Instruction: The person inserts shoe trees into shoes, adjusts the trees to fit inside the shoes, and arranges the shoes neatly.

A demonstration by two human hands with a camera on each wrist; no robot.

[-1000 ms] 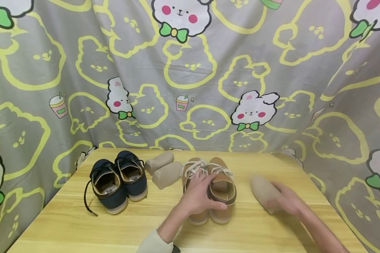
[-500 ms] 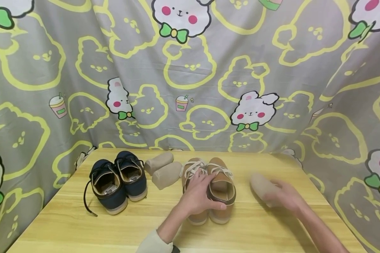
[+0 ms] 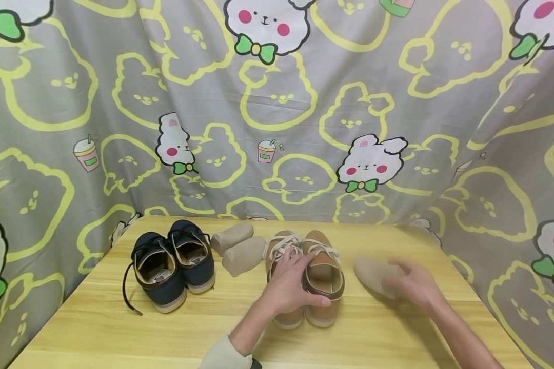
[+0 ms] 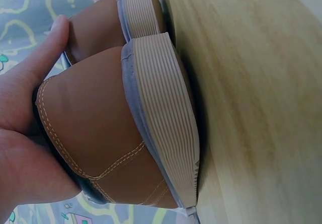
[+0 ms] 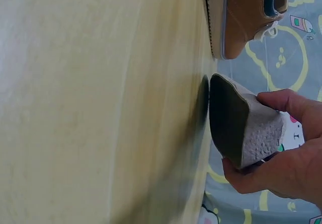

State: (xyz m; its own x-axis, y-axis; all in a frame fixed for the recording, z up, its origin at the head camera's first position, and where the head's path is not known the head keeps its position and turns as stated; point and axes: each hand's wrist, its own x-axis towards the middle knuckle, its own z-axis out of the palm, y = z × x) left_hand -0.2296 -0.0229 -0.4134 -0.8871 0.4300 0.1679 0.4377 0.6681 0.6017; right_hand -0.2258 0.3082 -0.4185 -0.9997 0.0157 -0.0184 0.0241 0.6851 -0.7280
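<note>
A pair of brown lace-up shoes [image 3: 322,313] stands mid-table, heels toward me. My left hand [image 3: 286,292] rests over them, its fingers on the left shoe's laces and tongue and its thumb stretched across the right shoe's heel collar [image 4: 90,108]. To their right, my right hand [image 3: 415,287] grips a beige, hollow moulded shoe insert [image 3: 373,277] by one end. Thumb and fingers pinch its sides in the right wrist view, where its dark hollow [image 5: 229,116] faces the table and its edge is close to the wood.
Two more beige shoe inserts [image 3: 244,256] lie left of the brown shoes. Farther left stands a pair of navy shoes [image 3: 163,292], one black lace [image 3: 129,297] trailing on the wooden table [image 3: 203,338]. A patterned grey curtain [image 3: 295,138] hangs behind and at both sides.
My right hand has shifted the shoe insert slightly left, toward the brown shoes, and its free end has swung left. My left hand has kept its place on the shoes.
</note>
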